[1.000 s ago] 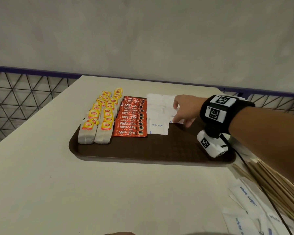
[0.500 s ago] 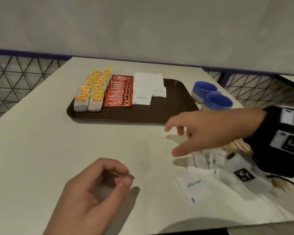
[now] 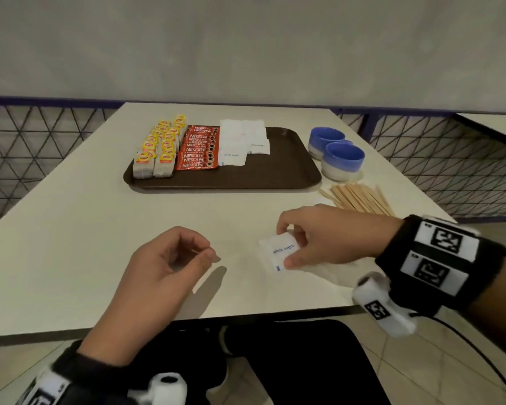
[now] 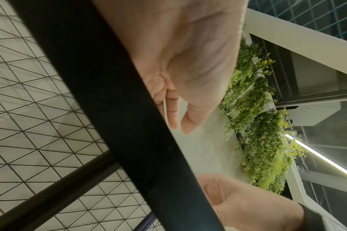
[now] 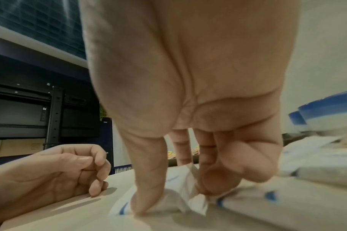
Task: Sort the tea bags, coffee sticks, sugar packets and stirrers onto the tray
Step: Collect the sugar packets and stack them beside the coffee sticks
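Note:
My right hand [image 3: 287, 247] pinches a white sugar packet [image 3: 278, 254] between thumb and fingers on the near part of the table. In the right wrist view the thumb [image 5: 148, 201] presses the packet [image 5: 178, 200] down while the fingers crumple its far edge. More loose sugar packets [image 5: 267, 203] lie under and to the right of that hand. My left hand [image 3: 208, 252] rests on the table to the left, fingers loosely curled, holding nothing. The brown tray [image 3: 287, 168] holds rows of tea bags [image 3: 155, 153], red coffee sticks [image 3: 199, 150] and sugar packets [image 3: 243, 140]. Wooden stirrers [image 3: 360, 198] lie right of the tray.
Two blue bowls [image 3: 343, 159] stand on the table right of the tray, behind the stirrers. The tray's right half is bare. A wire-mesh railing [image 3: 450, 159] runs round the table. The table's near edge [image 3: 187, 323] is just below my hands.
My right hand left the tray, where it had laid a sugar packet, came back to the near table and took hold of another. My left hand came into view and stays put.

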The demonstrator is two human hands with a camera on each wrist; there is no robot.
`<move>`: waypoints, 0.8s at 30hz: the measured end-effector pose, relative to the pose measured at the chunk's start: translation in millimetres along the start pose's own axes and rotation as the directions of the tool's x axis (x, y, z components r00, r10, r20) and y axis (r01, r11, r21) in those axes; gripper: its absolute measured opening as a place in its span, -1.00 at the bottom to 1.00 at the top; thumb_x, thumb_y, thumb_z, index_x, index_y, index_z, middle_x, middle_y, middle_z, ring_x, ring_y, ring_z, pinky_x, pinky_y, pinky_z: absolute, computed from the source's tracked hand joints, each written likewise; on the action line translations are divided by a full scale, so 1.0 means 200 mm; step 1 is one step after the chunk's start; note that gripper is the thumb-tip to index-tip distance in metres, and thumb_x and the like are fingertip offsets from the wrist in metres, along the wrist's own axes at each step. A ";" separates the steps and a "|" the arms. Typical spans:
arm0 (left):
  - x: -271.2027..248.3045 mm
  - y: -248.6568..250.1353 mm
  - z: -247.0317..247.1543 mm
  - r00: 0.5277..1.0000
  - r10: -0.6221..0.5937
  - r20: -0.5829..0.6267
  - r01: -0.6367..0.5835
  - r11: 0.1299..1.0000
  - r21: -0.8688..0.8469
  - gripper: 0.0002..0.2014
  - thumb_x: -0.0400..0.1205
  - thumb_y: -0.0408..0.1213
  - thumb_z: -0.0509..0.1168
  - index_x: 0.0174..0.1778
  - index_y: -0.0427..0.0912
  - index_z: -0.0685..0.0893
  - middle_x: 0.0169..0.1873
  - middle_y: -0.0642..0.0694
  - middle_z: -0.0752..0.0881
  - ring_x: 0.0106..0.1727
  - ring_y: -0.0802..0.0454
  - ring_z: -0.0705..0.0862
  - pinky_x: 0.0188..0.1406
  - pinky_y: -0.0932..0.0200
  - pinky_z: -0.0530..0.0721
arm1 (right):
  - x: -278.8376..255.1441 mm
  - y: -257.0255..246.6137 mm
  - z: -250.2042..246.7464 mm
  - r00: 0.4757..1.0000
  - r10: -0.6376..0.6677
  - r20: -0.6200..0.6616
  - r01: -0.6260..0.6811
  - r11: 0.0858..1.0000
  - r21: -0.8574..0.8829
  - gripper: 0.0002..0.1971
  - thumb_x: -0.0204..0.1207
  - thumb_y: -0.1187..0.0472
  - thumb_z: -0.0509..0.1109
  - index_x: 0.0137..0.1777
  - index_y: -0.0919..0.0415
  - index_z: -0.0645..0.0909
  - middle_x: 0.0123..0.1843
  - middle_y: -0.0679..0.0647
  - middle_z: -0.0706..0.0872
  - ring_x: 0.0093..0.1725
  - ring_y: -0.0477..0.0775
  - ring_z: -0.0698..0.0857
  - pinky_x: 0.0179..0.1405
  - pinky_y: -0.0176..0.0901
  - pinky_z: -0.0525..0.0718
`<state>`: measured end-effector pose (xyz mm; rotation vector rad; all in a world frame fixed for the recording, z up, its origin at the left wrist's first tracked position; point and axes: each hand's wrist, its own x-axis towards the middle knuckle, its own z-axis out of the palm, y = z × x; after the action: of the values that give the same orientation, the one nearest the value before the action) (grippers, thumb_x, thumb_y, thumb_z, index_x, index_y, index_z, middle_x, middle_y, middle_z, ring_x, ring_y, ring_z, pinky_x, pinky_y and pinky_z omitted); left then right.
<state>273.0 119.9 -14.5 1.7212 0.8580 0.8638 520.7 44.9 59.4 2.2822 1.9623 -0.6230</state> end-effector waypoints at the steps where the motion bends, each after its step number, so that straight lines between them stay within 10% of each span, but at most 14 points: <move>1: 0.00 0.00 0.00 1.000 -0.004 -0.006 0.004 1.000 0.002 -0.97 0.61 -0.28 0.49 -0.11 -0.07 0.77 -0.20 -0.03 0.86 -0.05 -0.08 0.82 -0.19 0.05 0.70 | 0.01 -0.03 0.01 1.000 -0.020 -0.018 0.021 0.999 0.031 -0.63 0.53 -0.11 0.56 0.27 -0.14 0.56 -0.10 -0.25 0.59 -0.11 -0.17 0.60 -0.20 -0.27 0.47; 14: -0.02 0.02 -0.01 0.994 0.036 0.101 -0.048 0.992 0.115 -0.61 0.41 -0.12 0.61 0.13 0.09 0.69 0.03 0.12 0.81 0.03 0.07 0.77 0.17 0.06 0.72 | -0.02 -0.20 0.29 0.927 -0.105 -0.360 0.239 0.904 0.354 -0.76 0.51 0.04 0.58 -0.05 -0.12 0.52 -0.11 -0.14 0.64 -0.13 -0.11 0.61 -0.15 -0.17 0.61; 20: -0.01 0.02 0.00 0.986 -0.006 0.166 -0.010 0.995 0.095 -0.61 0.51 -0.27 0.61 0.20 0.09 0.70 -0.09 0.06 0.85 -0.02 0.01 0.81 0.13 0.05 0.74 | 0.03 -0.19 0.38 0.929 -0.005 -0.369 0.341 0.394 0.854 -0.75 0.49 0.24 0.62 0.10 0.03 0.67 -0.07 0.14 0.82 -0.26 0.07 0.74 -0.23 0.02 0.71; 24: 0.01 0.01 0.00 0.987 -0.005 0.159 0.000 0.999 0.037 -0.74 0.59 -0.32 0.51 0.15 0.06 0.75 -0.21 -0.05 0.86 -0.15 -0.07 0.81 -0.08 0.16 0.70 | 0.10 -0.22 0.42 0.919 0.035 -0.393 0.375 0.235 0.897 -0.73 0.50 0.24 0.59 0.17 0.11 0.66 -0.02 0.24 0.84 -0.30 0.10 0.72 -0.22 0.04 0.67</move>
<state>275.2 120.6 -11.7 1.7947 0.7733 0.7021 458.5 45.1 -15.7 2.8755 2.3604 -2.1938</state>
